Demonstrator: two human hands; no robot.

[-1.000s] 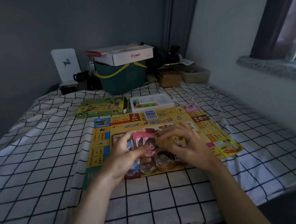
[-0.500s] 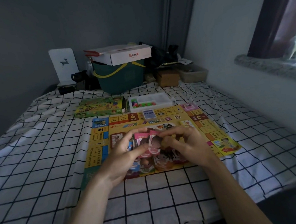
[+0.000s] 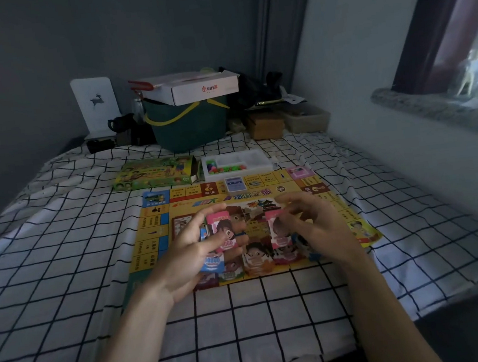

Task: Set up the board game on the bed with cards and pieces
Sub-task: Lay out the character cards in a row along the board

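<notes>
A yellow game board [image 3: 154,231] lies flat on the checked bed sheet [image 3: 63,258]. Above its near half my left hand [image 3: 186,251] grips a stack of play-money cards [image 3: 221,235], pink card on top, a blue one marked 10000 below. My right hand [image 3: 322,225] pinches a single pink card [image 3: 278,229], held apart from the stack to its right. More cards [image 3: 258,260] lie on the board's near edge between my hands. A small blue card deck [image 3: 234,184] rests on the board's far edge. A white tray of coloured pieces [image 3: 236,163] sits just beyond the board.
The green game box [image 3: 154,173] lies left of the tray. At the head of the bed stand a dark green basket [image 3: 188,127] with a white carton [image 3: 192,87] on top, a white deer stand [image 3: 95,106] and small boxes [image 3: 264,125]. A wall and window ledge [image 3: 430,107] run along the right.
My right hand has drawn one pink card off the stack and moved it to the right, away from my left hand. The hands were together before.
</notes>
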